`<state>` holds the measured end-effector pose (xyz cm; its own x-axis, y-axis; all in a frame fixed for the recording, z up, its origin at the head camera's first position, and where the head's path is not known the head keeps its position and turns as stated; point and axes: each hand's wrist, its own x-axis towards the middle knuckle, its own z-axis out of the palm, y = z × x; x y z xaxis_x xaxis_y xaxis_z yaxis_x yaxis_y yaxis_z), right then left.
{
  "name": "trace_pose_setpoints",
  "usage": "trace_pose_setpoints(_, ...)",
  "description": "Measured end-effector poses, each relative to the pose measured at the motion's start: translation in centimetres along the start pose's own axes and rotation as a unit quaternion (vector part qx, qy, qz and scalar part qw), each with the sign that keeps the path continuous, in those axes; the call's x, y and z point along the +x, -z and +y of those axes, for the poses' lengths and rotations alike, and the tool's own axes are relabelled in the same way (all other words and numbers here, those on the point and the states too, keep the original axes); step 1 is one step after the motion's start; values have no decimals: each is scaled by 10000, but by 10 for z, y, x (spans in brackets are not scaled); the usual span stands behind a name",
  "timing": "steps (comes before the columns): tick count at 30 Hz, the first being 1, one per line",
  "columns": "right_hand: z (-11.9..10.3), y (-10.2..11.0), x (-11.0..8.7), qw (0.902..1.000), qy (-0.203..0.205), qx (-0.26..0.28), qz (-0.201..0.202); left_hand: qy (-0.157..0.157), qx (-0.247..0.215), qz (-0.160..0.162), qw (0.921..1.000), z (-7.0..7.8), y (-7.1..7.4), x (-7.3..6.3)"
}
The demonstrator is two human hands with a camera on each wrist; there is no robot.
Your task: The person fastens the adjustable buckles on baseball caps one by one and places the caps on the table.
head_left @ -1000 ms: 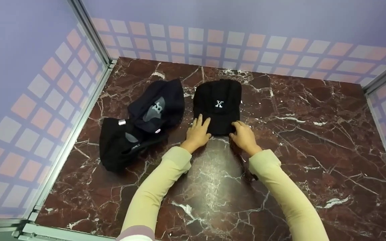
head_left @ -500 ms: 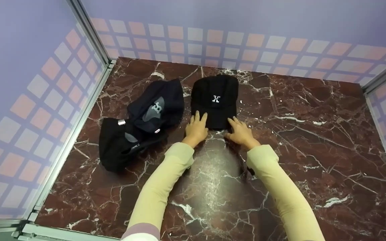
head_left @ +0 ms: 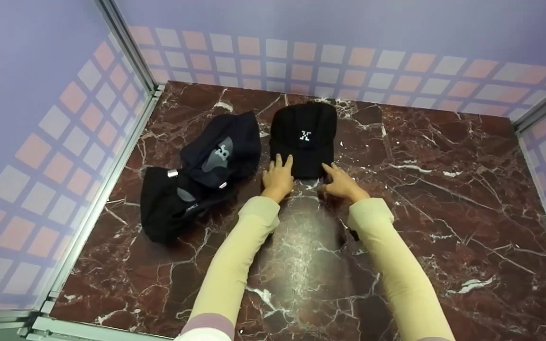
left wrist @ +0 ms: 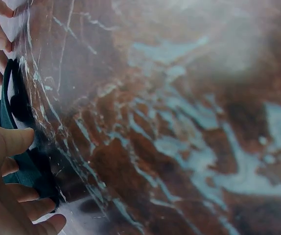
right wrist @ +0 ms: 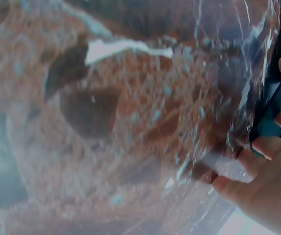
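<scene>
A black baseball cap point(head_left: 304, 118) with a small white pixel emblem lies on the marble surface, its brim pointing toward me. My left hand point(head_left: 277, 177) rests at the brim's left front corner, fingers extended over its edge. At the right front corner is my right hand point(head_left: 341, 183), fingers spread and fingertips right at the brim's edge. In the left wrist view the brim point(left wrist: 20, 105) shows behind my thumb and fingers. The right wrist view has the dark brim point(right wrist: 275, 115) beside my outstretched fingers.
To the left, a navy cap point(head_left: 240, 142) with a grey patch overlaps a black cap point(head_left: 159, 203). Purple panels with pink and white squares enclose the dark red marble surface point(head_left: 443, 227) at the left, back and right.
The black cap has slid away from me toward the back panel and slightly left. Both hands have moved forward with it; the right fingers now barely reach the brim.
</scene>
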<state>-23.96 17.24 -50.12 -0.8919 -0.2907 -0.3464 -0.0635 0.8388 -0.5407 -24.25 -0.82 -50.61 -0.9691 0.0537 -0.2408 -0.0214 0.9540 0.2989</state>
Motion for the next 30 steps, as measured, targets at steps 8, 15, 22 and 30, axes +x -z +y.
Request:
trace_pose_setpoints(8, 4, 1, 0, 9997, 217, 108, -26, 121, 207, 54, 9997, 3, 5, 4)
trace_pose_setpoints(15, 3, 0, -2, 9992, 401, -5, -70, 234, 160, -28, 9996, 0, 7, 9)
trace_pose_setpoints(22, 7, 0, -3, 9983, 578, -25, 48, 217, -201, -229, 9993, -4, 9, 10)
trace_pose_setpoints(30, 12, -1, -5, 9988, 466, 97, 72, 25, -980, -453, 9941, 6, 40, 8)
